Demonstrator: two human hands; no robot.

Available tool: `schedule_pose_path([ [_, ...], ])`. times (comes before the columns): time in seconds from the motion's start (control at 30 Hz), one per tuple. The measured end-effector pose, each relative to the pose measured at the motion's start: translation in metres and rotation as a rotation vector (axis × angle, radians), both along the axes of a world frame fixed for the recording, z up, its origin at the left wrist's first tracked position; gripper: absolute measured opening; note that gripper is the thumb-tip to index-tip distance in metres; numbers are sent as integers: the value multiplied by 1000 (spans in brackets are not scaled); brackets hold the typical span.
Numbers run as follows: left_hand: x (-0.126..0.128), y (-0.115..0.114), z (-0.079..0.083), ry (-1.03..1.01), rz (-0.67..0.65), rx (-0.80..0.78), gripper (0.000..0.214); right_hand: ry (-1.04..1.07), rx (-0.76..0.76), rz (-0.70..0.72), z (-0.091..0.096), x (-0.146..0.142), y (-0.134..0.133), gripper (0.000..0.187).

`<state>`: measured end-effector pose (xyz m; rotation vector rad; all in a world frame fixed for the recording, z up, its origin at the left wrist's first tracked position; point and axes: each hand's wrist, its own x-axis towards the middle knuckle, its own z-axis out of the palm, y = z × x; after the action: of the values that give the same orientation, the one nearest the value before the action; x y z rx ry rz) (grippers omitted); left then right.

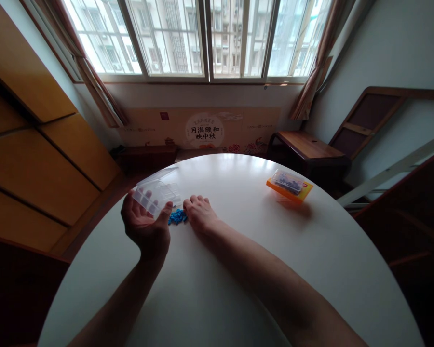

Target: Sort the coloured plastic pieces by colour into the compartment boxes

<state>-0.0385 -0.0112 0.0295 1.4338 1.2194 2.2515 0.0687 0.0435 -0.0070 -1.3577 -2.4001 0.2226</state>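
A clear plastic case (157, 195) with compartments stands tilted at the left of the table, its lid raised. My left hand (146, 219) is closed around its near left side, fingers behind the clear wall and thumb in front. Just right of that thumb, a small heap of shiny blue pieces (177, 217) lies on the tabletop; they are too small to tell their kind. Against the heap's right edge rests my right hand (201, 213), palm down with fingers curled. Its fingertips are partly hidden, so whatever they may pinch does not show.
A round white table (238, 270) fills the foreground. On its right side sits an orange-edged clear box (289, 185) with dark pieces inside. Beyond the table stand a wooden side table (311, 144) and a printed cardboard panel (204, 127) under the window.
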Motion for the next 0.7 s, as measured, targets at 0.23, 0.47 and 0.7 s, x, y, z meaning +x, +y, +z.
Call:
schedule_pose_path([
  [0.23, -1, 2, -4, -13, -5, -14, 77, 107, -44, 43, -1, 1, -2, 20],
  [0.47, 0, 2, -5, -19, -11, -32, 76, 364, -149, 77, 0, 3, -1, 15],
  [0.7, -3, 5, -10, -21, -36, -49, 75, 1097, -303, -74, -7, 9, 15, 18],
])
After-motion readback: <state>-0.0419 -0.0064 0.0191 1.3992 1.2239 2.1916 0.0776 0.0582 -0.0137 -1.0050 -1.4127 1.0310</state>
